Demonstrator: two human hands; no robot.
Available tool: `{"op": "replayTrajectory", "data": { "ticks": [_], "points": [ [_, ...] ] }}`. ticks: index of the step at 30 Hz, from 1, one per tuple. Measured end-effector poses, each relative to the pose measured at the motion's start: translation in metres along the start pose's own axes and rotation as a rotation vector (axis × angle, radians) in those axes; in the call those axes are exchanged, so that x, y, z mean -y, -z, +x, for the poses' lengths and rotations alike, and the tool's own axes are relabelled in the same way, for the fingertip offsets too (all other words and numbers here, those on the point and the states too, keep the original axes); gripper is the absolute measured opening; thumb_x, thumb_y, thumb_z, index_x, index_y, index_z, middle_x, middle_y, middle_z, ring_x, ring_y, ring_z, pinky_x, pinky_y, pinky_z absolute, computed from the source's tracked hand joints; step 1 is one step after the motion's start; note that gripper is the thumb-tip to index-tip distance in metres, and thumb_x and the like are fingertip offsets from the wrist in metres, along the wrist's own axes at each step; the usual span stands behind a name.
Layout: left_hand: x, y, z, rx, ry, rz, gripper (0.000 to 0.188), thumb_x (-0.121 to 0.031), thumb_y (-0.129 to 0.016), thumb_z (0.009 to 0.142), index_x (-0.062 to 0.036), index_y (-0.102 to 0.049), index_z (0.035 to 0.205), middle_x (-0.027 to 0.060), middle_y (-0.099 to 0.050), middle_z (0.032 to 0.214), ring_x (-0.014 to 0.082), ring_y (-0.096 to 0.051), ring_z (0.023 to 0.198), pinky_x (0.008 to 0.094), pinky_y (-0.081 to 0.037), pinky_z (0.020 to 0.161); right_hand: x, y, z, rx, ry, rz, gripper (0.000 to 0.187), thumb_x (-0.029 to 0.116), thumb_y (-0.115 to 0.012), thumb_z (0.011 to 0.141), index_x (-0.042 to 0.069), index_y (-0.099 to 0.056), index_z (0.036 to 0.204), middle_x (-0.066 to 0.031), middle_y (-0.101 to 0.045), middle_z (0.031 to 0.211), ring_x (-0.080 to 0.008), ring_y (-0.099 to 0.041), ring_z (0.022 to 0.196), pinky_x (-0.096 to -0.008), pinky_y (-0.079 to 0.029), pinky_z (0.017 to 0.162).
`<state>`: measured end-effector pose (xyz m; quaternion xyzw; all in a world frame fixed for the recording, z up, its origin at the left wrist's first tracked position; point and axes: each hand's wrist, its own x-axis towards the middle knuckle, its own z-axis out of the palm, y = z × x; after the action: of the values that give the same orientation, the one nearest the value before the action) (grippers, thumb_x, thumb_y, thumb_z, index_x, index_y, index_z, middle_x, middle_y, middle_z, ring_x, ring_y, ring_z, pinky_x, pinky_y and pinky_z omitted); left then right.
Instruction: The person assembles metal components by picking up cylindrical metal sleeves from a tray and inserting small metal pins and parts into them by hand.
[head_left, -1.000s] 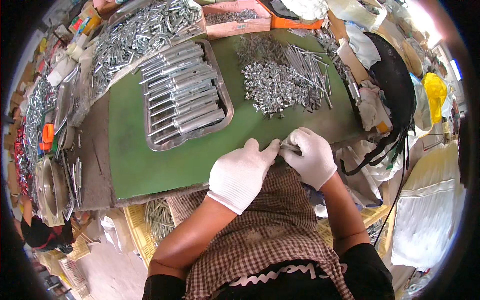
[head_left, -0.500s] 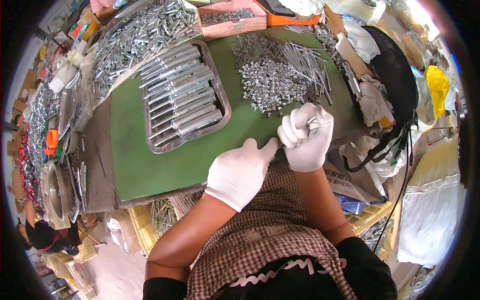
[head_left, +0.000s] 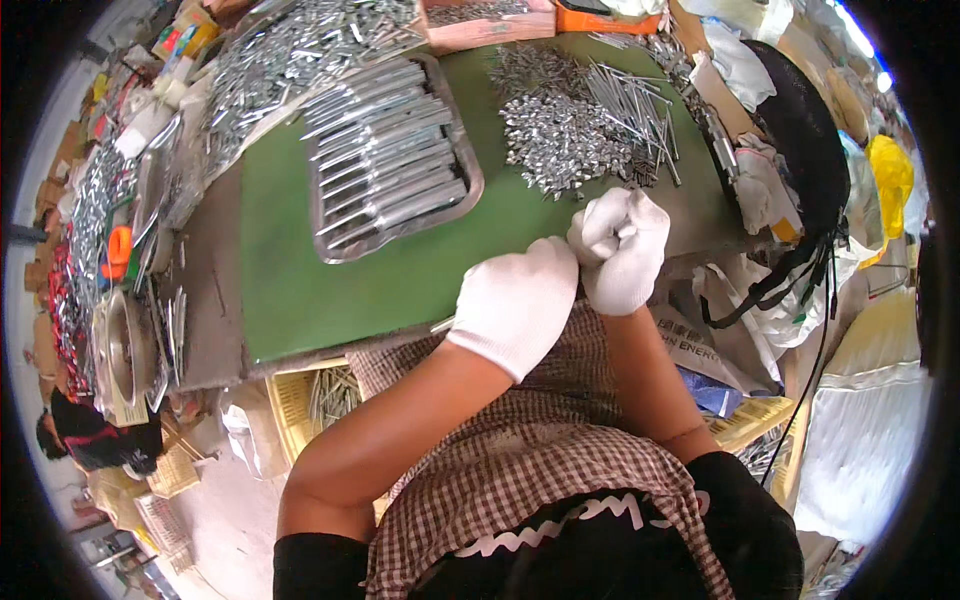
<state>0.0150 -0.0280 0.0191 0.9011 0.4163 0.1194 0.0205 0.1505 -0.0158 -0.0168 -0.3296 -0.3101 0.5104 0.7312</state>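
Both my hands wear white knitted gloves and meet in front of the green work mat's near edge. My left hand [head_left: 520, 300] is closed, with its knuckles against the right hand. Past its heel pokes the end of a thin metal rod [head_left: 442, 325]; the rest of that rod is hidden by the glove. My right hand [head_left: 622, 245] is curled with thumb and fingers pinched together, and whatever lies in it cannot be made out. Just beyond it is a heap of small shiny metal parts [head_left: 560, 145]. To the left, a metal tray [head_left: 472, 195] carries a row of sleeve-and-bolt pieces [head_left: 390, 155].
Long thin nails or pins [head_left: 640, 115] and dark small screws [head_left: 535, 70] lie behind the heap. A pink box [head_left: 490, 30] stands at the back. Loose metal sleeves [head_left: 300, 65] cover the back left. A black bag [head_left: 800, 130] hangs at the right edge.
My left hand has moved right and closed up against the right hand; its outstretched finger is now tucked in. The whole view has shifted slightly, the mat now appearing higher.
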Motion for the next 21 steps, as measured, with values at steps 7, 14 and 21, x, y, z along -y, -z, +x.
{"op": "replayTrajectory", "data": {
  "ticks": [7, 14, 21],
  "points": [
    [0.008, -0.037, 0.005, -0.169, -0.111, -0.038, 0.013, -0.017, -0.055, 0.087, -0.0078, -0.061, 0.081, 0.0107, -0.063, 0.075, 0.0290, -0.067, 0.068, 0.0417, -0.055, 0.062, 0.005, 0.005, 0.005, -0.162, -0.042, 0.023, 0.047, 0.043, -0.041, 0.096, 0.010, -0.046, 0.062, 0.0013, -0.036, 0.054, -0.0125, -0.034, 0.048, -0.0279, -0.027, 0.048],
    [0.028, -0.017, -0.016, -0.135, -0.094, -0.095, 0.019, -0.029, -0.062, 0.089, -0.0101, -0.062, 0.083, 0.0111, -0.064, 0.078, 0.0308, -0.067, 0.068, 0.0410, -0.054, 0.061, 0.003, 0.010, 0.008, -0.035, -0.150, 0.294, 0.052, 0.049, -0.041, 0.095, 0.009, -0.049, 0.063, -0.0014, -0.035, 0.047, -0.0153, -0.033, 0.040, -0.0305, -0.027, 0.040],
    [0.094, 0.045, -0.223, -0.317, 0.564, 0.001, 0.025, -0.026, -0.069, 0.086, -0.0140, -0.069, 0.108, 0.0098, -0.069, 0.091, 0.0267, -0.068, 0.077, 0.0359, -0.056, 0.068, 0.001, 0.041, 0.023, 0.174, -0.169, 0.150, 0.031, 0.027, -0.045, 0.100, 0.007, -0.057, 0.079, 0.0040, -0.034, 0.051, -0.0084, -0.029, 0.042, -0.0259, -0.022, 0.042]
  ]
}}
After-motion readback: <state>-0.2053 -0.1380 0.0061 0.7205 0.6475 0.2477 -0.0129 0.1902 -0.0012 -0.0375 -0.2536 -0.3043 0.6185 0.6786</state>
